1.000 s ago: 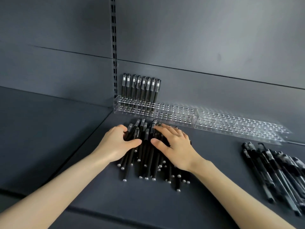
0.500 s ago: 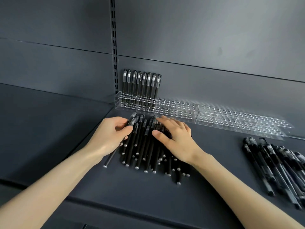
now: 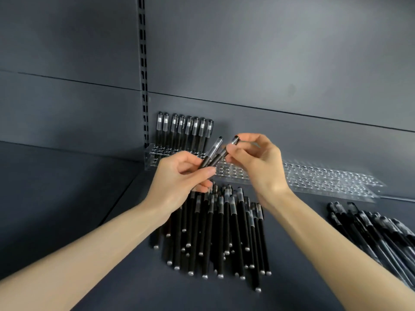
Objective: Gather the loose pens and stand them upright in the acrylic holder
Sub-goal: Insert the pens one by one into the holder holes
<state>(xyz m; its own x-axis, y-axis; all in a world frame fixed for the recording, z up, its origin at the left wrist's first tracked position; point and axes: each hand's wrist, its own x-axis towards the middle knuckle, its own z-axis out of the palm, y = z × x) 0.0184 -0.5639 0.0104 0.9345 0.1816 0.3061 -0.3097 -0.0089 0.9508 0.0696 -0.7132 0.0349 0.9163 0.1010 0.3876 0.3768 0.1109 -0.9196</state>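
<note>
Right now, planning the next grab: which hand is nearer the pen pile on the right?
Right. The right hand is up-left of that pile; the left hand is farther left, beyond the right one.

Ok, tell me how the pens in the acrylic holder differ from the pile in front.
The holder pens stand upright in the acrylic holder; the pile lies flat on the shelf. The holder pens form one even row; the pile is bunched and overlapping. Both are black pens with a clear section.
</note>
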